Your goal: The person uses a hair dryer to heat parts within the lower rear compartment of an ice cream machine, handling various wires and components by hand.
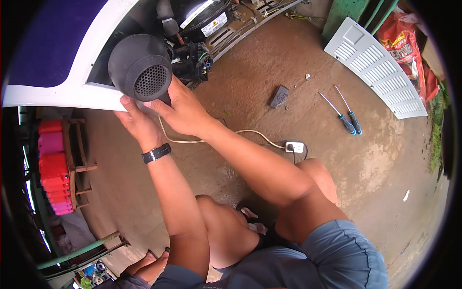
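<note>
A black hair dryer point(139, 67) with a round body and a honeycomb grille is held up in front of the open compartment of a white and purple refrigeration cabinet point(62, 94). My right hand point(185, 107) is wrapped around its handle, most of which is hidden by the hand. Just left of it, my left hand point(138, 121), with a dark watch on the wrist, is closed at the cabinet's white edge. Its thumb lies over the edge and its fingers are mostly hidden. Beyond the dryer, a black compressor point(204, 19) and a wired black part point(192, 62) show inside.
A pale cord leads to a white socket block point(294, 147) on the concrete floor. Two blue-handled screwdrivers point(350, 124), a small black box point(279, 96) and a slotted grille panel point(373, 62) lie to the right. Red and pink stacks point(54, 168) stand left; another person's legs point(149, 267) show lower left.
</note>
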`<state>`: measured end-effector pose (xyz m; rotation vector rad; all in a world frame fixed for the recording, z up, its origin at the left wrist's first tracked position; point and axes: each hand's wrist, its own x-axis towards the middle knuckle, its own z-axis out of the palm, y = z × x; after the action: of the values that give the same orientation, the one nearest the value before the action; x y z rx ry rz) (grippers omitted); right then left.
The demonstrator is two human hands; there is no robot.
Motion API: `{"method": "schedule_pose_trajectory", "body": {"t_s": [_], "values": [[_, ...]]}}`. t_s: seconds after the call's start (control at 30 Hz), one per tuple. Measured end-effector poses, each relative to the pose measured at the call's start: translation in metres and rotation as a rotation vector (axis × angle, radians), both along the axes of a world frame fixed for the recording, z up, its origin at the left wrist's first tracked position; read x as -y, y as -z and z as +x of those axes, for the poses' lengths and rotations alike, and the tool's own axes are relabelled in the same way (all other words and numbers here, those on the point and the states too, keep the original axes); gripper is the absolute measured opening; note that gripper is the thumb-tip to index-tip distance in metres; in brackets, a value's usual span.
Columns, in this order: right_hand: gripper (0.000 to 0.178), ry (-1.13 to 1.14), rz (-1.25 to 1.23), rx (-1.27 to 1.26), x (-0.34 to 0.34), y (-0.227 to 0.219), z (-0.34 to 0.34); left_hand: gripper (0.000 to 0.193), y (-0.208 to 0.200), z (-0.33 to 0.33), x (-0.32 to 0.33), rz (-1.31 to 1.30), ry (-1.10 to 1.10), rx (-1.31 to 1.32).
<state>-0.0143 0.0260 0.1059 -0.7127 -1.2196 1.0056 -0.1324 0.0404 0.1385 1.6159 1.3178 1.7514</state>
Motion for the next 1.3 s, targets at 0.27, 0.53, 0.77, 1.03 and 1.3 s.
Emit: {"method": "schedule_pose_trajectory", "body": {"t_s": [0.27, 0.53, 0.77, 1.03, 1.3], "values": [[0.066, 0.049, 0.036, -0.105, -0.004, -0.006, -0.004, 0.073, 0.001, -0.002, -0.001, -0.033, 0.032, 0.041], [0.052, 0.132, 0.045, -0.021, 0.002, -0.009, -0.004, 0.04, 0.002, 0.001, 0.0, -0.041, 0.034, 0.174], [0.053, 0.106, 0.04, -0.002, 0.004, -0.005, -0.004, 0.041, 0.012, -0.018, -0.003, -0.067, 0.041, 0.188], [0.053, 0.105, 0.058, 0.072, 0.004, -0.001, -0.005, 0.049, 0.011, -0.001, -0.001, -0.052, -0.012, 0.22], [0.051, 0.108, 0.024, 0.079, 0.005, -0.002, 0.007, 0.041, 0.016, -0.008, -0.004, -0.05, -0.027, 0.214]]}}
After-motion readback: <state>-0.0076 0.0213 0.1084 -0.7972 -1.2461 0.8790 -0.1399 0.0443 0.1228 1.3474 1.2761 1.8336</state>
